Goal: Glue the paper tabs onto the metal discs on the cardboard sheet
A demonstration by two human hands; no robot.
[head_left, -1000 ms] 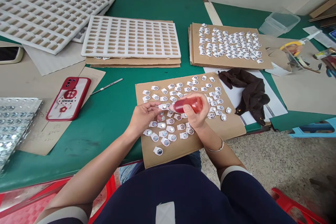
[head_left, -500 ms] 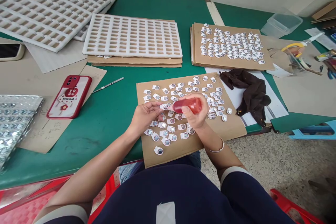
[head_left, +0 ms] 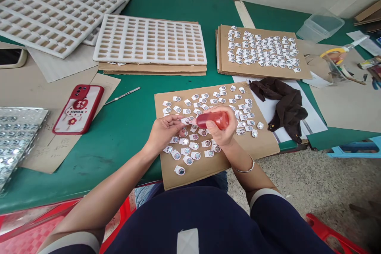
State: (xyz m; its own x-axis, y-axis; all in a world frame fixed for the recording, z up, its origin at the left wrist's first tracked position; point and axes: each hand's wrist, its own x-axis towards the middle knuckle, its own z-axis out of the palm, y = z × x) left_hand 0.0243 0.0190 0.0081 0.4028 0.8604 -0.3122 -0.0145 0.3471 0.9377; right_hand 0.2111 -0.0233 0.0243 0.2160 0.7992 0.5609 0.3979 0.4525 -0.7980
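Note:
My right hand (head_left: 222, 130) is wrapped round a squeeze bottle (head_left: 210, 120) of red liquid, tilted on its side with its tip pointing left. The tip meets a small round piece with a white paper tab (head_left: 187, 120), which my left hand (head_left: 166, 131) pinches between thumb and fingers. Whether the tip touches the piece I cannot tell. Below both hands lies a brown cardboard sheet (head_left: 202, 171), covered with several more round, silvery pieces on white tabs (head_left: 187, 160). My hands hide some of these pieces.
White slotted trays (head_left: 149, 41) lie at the back left. A cardboard stack with similar pieces (head_left: 264, 72) stands at the back right. A dark cloth (head_left: 287, 105) lies right of my sheet. To the left are a red-cased phone (head_left: 77, 110), a thin metal tool (head_left: 122, 96) and a clear sheet of round gems (head_left: 18, 139).
Almost nothing differs. Both hands, the bottle and the pinched piece keep the same places; the view has shifted very slightly.

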